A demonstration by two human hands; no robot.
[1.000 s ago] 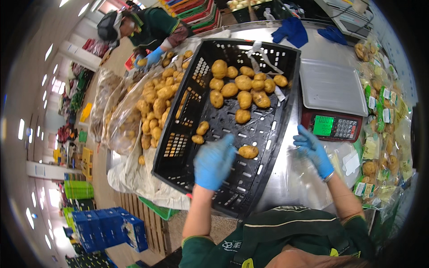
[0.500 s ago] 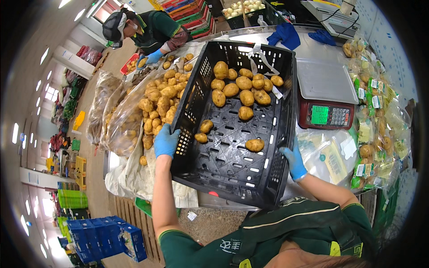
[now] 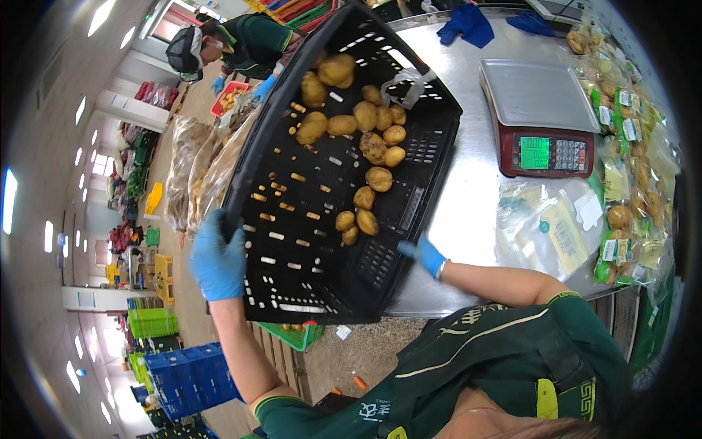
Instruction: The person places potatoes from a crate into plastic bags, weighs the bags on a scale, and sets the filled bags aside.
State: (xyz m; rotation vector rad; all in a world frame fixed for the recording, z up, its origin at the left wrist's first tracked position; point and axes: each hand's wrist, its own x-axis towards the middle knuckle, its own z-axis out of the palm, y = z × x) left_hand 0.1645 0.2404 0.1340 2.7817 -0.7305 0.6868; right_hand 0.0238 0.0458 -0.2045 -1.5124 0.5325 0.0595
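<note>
Both my hands, in blue gloves, are on a large black plastic crate [image 3: 292, 219] with slotted walls. My left hand [image 3: 219, 256] is closed round its left rim, which is raised toward me, so the crate is tilted. My right hand [image 3: 424, 256], slightly blurred, is at the lower right rim, with a finger or thumb over the edge; its other fingers are hidden. Several potatoes [image 3: 379, 179] lie loose inside, mostly toward the far end and right side. A strip of translucent plastic [image 3: 409, 86] hangs at the far inner corner.
Right of the crate, a red scale [image 3: 545, 152] stands on the metal table [image 3: 468, 175]. Clear plastic bags [image 3: 537, 227] and bagged potatoes [image 3: 620, 216] lie beyond. A co-worker [image 3: 256, 44] bends over a red basket [image 3: 230, 99] at the far left. A green crate [image 3: 292, 335] stands below the table.
The crate has swung left and its left side has risen, covering the potato heap. The potatoes inside have shifted. My left hand has moved left and nearer; my right hand has moved left.
</note>
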